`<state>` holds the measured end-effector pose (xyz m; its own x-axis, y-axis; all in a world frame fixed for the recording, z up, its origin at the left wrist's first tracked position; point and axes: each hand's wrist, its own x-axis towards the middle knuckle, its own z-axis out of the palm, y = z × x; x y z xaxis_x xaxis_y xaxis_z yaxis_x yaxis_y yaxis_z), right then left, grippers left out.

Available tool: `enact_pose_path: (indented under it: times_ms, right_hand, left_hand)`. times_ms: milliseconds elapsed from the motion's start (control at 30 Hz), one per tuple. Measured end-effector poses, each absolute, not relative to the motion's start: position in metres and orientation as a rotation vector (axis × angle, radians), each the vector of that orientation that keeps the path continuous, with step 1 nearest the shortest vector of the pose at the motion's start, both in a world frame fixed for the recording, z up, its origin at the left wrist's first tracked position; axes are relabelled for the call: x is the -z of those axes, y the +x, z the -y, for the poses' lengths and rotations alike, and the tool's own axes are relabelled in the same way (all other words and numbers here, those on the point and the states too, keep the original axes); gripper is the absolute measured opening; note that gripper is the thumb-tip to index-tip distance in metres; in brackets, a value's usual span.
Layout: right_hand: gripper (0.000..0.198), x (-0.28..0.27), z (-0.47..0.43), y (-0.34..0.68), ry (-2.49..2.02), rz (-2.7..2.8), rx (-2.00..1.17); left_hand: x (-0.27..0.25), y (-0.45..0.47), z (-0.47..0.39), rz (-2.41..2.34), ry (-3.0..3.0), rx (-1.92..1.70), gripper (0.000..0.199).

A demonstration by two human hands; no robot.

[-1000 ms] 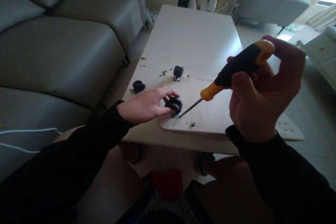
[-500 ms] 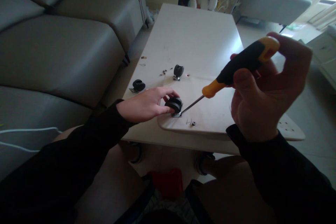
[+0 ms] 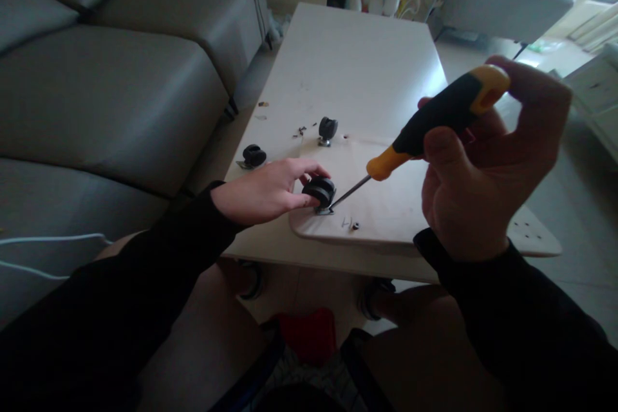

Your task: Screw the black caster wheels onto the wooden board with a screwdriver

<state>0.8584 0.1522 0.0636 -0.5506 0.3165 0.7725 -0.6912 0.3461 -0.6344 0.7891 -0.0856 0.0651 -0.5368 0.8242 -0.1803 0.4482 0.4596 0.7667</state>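
My left hand (image 3: 270,190) is closed around a black caster wheel (image 3: 318,191), whose metal plate lies on a pale wooden board (image 3: 381,206). In my right hand (image 3: 497,161) is a screwdriver (image 3: 434,119) with a black and yellow handle, slanting down to the left. Its tip meets the right edge of the caster's plate; the screw there is too small to make out. Behind, a second caster (image 3: 327,131) stands upright on the board's far corner. A third caster (image 3: 253,156) lies on the table beyond my left hand.
The board rests on a long white table (image 3: 357,51). Several small screws (image 3: 302,131) are scattered left of the second caster, and a small metal part (image 3: 356,226) sits near the board's front edge. A grey sofa (image 3: 130,96) runs along the left; a red object (image 3: 309,335) is on the floor.
The screwdriver handle and my right hand have shifted slightly left, while the tip stays at the caster's plate. My left hand keeps its hold on the caster.
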Motion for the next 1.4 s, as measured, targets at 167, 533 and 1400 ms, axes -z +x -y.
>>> enact_pose_path:
  times_ms: [167,533,1400]
  right_hand:
    - [0.055,-0.0639,-0.1527,0.859,0.316,1.715,-1.39]
    - [0.054,-0.0664,-0.1495,0.8604,0.32,1.702,-1.379]
    - [0.057,-0.068,-0.1477,0.8624,0.353,1.768,-1.458]
  left_hand:
    - [-0.0651,0.7892,0.0858,-2.161,1.05,-0.921,0.042]
    - [-0.0666,0.7886,0.0851,-2.161,1.05,-0.917,0.042]
    - [-0.0702,0.7906,0.0833,-2.173,1.012,-0.903,0.043]
